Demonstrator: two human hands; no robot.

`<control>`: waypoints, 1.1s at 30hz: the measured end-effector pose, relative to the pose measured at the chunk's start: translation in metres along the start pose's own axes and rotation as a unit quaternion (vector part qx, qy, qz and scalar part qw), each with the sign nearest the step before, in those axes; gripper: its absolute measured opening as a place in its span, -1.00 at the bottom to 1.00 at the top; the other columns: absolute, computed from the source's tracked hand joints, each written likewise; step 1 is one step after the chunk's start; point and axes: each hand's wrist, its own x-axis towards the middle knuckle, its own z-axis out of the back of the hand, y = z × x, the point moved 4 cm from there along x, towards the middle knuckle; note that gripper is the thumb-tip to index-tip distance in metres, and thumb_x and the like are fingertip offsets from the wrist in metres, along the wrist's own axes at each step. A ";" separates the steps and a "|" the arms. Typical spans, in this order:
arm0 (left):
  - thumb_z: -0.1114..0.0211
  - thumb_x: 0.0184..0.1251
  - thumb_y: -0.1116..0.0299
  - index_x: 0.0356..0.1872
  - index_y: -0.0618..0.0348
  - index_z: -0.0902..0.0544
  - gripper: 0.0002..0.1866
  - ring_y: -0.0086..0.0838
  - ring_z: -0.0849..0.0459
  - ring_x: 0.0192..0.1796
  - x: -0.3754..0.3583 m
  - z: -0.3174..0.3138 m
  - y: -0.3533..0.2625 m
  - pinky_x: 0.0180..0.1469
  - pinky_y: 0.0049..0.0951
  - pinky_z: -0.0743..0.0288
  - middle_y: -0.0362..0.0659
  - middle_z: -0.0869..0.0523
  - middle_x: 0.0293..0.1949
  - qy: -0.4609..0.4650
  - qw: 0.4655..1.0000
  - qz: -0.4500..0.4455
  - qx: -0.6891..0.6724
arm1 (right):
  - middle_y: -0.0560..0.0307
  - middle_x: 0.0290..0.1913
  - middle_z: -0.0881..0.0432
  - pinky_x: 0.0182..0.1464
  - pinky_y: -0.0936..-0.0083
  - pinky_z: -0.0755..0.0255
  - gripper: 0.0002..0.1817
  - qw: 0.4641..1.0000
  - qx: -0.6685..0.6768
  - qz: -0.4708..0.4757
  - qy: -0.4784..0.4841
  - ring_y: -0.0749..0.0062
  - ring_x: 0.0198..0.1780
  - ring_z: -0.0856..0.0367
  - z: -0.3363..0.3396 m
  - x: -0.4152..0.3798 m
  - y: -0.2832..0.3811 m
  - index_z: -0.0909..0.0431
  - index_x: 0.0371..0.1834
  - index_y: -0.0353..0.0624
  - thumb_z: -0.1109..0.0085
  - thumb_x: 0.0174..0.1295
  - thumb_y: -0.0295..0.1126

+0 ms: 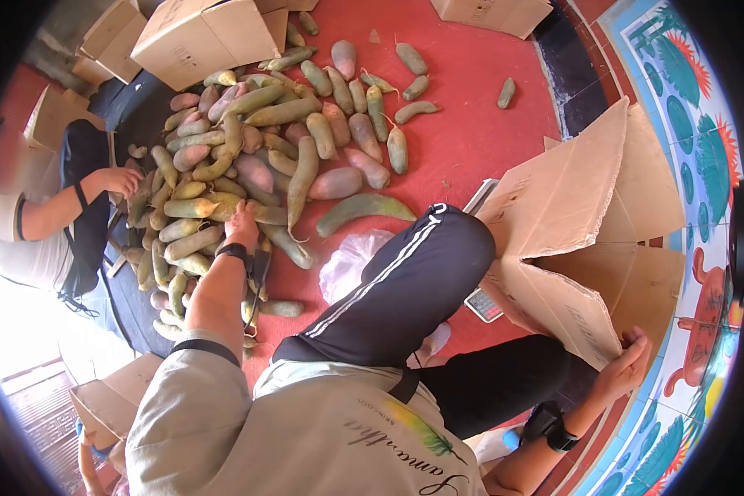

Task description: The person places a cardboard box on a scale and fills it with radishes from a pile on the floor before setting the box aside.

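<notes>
My left hand [241,226] reaches into a big heap of long green and pinkish radishes [283,112]. Its fingers are curled on a green radish [268,214] near the middle of the heap, which the hand partly hides. On the other side, my right hand [627,369] grips the near flap of an open cardboard box [554,198], fingers at the flap's edge. The box stands upright beside my knee, its flaps spread; the dark inside shows only in part. A large curved green radish [365,212] lies apart, close to my other knee.
Another person's hand [121,180] is at the heap's left side. A clear plastic bag [352,263] lies by my leg. Part of a scale [484,305] shows under the box. More cardboard boxes [207,41] stand behind the heap, and loose radishes [506,93] dot the red floor.
</notes>
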 end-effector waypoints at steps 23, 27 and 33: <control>-0.07 0.16 0.06 -0.33 0.27 -0.64 -0.58 -0.05 -0.61 -0.17 -0.053 0.025 -0.040 -0.08 -0.19 -0.46 0.08 -0.66 -0.31 0.064 0.983 -0.052 -0.164 | 0.07 -0.45 -0.52 -0.35 0.54 -0.37 -0.70 1.000 0.004 0.012 0.000 0.42 -0.41 -0.48 0.001 -0.002 0.007 -0.49 -0.31 -0.32 0.21 0.35 -0.34; -0.07 0.21 0.09 -0.43 0.31 -0.61 -0.59 -0.12 -0.61 -0.38 -0.077 0.055 -0.050 -0.25 -0.23 -0.45 0.02 -0.64 -0.49 0.030 0.936 -0.080 -0.340 | 0.06 -0.45 -0.52 -0.33 0.51 -0.37 -0.74 0.999 0.008 0.032 0.001 0.41 -0.42 -0.48 0.004 -0.004 0.011 -0.49 -0.31 -0.33 0.16 0.33 -0.37; -0.02 0.34 0.19 -0.55 0.23 -0.47 -0.65 -0.65 -0.28 -0.63 -0.143 0.145 -0.097 -0.55 -0.61 -0.24 -0.32 -0.36 -0.71 0.061 0.805 -0.140 -0.573 | 0.03 -0.37 -0.52 -0.27 0.49 -0.37 -0.81 0.994 -0.001 0.109 -0.023 0.33 -0.36 -0.49 0.012 -0.012 0.040 -0.48 -0.28 -0.35 0.10 0.28 -0.44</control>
